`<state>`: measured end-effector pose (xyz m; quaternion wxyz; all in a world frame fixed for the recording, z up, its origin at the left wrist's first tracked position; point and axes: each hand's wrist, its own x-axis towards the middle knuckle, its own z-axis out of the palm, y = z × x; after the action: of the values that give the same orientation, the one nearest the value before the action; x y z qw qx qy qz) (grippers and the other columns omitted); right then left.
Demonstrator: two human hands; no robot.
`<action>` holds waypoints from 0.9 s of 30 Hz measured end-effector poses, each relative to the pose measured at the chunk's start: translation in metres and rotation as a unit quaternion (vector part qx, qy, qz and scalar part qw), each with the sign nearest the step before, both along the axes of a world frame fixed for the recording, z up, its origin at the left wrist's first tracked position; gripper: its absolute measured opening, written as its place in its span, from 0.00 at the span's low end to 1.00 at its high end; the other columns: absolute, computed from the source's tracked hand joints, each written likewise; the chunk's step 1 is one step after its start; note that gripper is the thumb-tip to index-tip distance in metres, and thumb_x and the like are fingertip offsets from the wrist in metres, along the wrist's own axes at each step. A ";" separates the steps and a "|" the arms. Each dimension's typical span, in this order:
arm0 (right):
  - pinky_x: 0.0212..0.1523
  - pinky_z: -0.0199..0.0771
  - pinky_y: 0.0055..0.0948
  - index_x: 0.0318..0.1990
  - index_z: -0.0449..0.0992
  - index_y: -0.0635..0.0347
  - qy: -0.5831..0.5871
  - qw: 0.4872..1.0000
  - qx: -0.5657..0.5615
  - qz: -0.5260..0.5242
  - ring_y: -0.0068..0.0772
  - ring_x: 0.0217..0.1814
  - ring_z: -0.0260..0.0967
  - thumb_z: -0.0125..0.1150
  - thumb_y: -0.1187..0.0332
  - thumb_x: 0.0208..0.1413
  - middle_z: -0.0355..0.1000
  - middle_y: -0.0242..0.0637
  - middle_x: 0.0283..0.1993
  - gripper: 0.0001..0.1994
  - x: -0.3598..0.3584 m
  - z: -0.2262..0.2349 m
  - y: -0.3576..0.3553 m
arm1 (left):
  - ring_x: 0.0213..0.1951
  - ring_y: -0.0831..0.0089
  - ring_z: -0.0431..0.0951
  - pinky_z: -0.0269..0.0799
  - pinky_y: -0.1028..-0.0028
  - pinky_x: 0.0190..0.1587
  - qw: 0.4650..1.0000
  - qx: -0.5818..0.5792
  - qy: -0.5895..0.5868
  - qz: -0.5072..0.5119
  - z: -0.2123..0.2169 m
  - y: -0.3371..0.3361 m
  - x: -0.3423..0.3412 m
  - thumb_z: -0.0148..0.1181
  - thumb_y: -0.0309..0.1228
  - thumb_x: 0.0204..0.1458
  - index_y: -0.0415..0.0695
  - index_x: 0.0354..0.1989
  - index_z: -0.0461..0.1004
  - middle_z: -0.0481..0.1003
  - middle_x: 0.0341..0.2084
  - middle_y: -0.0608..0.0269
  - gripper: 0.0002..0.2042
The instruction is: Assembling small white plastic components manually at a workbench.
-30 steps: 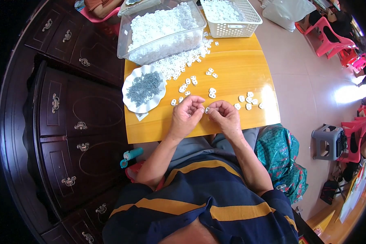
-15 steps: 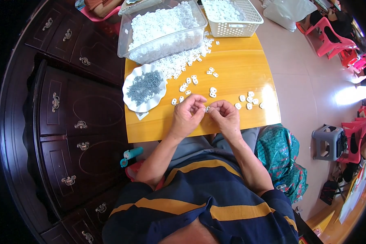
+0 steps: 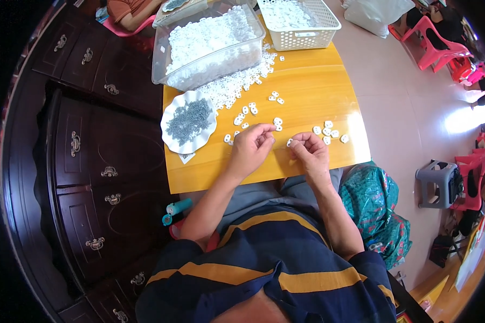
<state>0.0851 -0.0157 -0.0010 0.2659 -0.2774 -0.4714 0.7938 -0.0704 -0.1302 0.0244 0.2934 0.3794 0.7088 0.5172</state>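
Here we see the left hand (image 3: 251, 148) curled, its grip pinched on something too small to tell; the right hand (image 3: 307, 152) pinches a small white piece (image 3: 289, 142) above the yellow worktop (image 3: 312, 97), near the plate of grey bits (image 3: 189, 120).

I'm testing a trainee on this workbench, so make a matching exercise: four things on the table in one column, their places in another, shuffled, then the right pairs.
Things:
1. white scalloped plate
2. clear plastic tub
3. white mesh basket
4. small white piece

Places:
A. pinched in the right hand
B. far right corner of the table
C. left table edge, holding grey bits
D. far left, heaped with white pieces

Pairs: 1-C, 2-D, 3-B, 4-A
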 end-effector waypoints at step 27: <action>0.33 0.71 0.18 0.43 0.77 0.63 0.024 0.997 -0.012 -0.075 0.17 0.31 0.71 0.64 0.76 0.63 0.78 0.30 0.33 0.04 0.009 0.005 0.016 | 0.38 0.54 0.80 0.77 0.59 0.39 0.910 -0.024 0.401 -0.102 -0.005 0.010 0.031 0.66 0.29 0.53 0.43 0.35 0.77 0.76 0.32 0.56 0.05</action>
<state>0.0940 -0.0002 0.0038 0.3321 -0.2961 -0.4332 0.7839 -0.0393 -0.1204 0.0190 0.0444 0.6179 0.7365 0.2717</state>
